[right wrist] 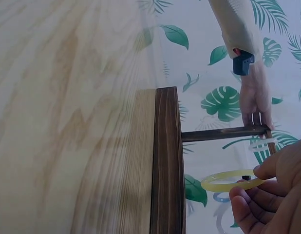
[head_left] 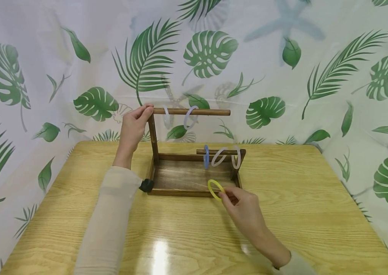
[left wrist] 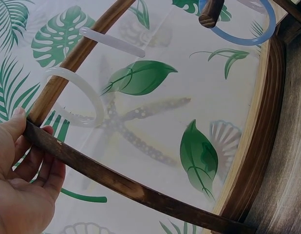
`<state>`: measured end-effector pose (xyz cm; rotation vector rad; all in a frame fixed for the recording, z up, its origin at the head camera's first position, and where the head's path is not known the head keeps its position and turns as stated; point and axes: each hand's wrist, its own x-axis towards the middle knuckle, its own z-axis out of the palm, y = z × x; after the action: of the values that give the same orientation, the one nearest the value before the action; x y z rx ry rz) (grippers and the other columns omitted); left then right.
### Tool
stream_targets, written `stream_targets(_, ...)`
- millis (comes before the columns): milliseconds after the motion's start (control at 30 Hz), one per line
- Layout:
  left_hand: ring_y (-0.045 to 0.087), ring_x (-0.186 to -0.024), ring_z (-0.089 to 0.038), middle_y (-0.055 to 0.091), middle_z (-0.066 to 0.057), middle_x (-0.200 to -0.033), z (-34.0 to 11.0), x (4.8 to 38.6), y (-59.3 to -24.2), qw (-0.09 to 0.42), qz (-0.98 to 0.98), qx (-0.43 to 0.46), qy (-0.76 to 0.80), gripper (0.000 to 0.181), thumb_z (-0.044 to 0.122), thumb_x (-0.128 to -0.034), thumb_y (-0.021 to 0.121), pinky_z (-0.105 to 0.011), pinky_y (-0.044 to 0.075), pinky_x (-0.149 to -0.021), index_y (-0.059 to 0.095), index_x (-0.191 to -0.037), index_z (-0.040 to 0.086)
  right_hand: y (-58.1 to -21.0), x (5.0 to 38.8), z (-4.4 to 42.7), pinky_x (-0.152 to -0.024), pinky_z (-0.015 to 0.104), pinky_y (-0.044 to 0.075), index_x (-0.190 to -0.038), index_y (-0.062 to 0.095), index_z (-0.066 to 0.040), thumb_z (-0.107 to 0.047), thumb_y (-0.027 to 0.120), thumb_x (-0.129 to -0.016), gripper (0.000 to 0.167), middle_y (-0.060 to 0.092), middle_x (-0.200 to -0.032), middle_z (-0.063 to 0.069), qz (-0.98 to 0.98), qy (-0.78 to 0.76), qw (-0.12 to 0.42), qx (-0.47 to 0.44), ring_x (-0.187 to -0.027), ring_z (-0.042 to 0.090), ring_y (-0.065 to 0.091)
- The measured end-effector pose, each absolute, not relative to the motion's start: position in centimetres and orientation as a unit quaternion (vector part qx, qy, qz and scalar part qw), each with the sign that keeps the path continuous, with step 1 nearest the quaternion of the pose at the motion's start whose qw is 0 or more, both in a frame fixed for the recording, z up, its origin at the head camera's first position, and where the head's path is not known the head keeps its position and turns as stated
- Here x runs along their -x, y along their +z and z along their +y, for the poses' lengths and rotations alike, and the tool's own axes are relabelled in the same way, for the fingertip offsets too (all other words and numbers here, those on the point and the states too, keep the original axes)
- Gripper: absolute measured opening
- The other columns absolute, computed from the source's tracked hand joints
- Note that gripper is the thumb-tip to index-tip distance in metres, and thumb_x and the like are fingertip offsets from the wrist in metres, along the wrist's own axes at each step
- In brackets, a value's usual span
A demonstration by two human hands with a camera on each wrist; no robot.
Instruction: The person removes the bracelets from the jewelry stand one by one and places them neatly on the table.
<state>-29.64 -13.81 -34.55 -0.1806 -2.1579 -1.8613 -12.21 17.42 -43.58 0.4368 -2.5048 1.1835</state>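
Observation:
My left hand (head_left: 133, 128) grips the top corner of the taller post of a dark wooden rack (head_left: 154, 133), thumb on one side and fingers on the other. With thumb and fingertips, my right hand (head_left: 245, 214) pinches a yellow bangle (head_left: 215, 190) in front of the rack's tray base. On the upper bar hang a whitish bangle (left wrist: 75, 97) and a lavender bangle (head_left: 190, 117). A blue bangle (head_left: 206, 157) and two pale, see-through bangles (head_left: 236, 157) hang on the lower bar at the right.
The rack stands on a wood-grain table (head_left: 283, 206), near its far edge. Behind and at both sides hangs a white cloth (head_left: 317, 95) printed with green leaves. A small black device (head_left: 147, 185) is at the left wrist.

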Motion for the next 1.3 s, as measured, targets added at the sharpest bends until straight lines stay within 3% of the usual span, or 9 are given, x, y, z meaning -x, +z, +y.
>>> stream_targets(533,0.057,-0.132,-0.023,0.064,-0.01,-0.141,-13.7,29.8,-34.7,0.148,-0.746,0.06,-0.647,0.042,0.033,-0.1047,0.064,-0.036,0.046,-0.111,0.069,-0.135,0.005,-43.7,11.8,14.5,-0.058,0.018,0.056,-0.1,0.077,0.005,0.006,0.076,-0.09,0.01,0.075,-0.085,0.007,-0.864,0.418,0.172,-0.223,-0.069,0.009,0.069)
stream_targets(1300,0.051,-0.139,-0.021,0.06,-0.007,-0.146,-13.6,29.2,-34.3,0.132,-0.749,0.055,-0.646,0.043,0.033,-0.1053,0.063,-0.036,0.042,-0.115,0.066,-0.139,0.006,-44.3,11.3,12.1,-0.059,0.019,0.054,-0.097,0.077,-0.001,0.001,0.077,-0.091,0.006,0.07,-0.081,0.0,-0.867,0.399,0.158,-0.252,-0.069,0.005,0.062)
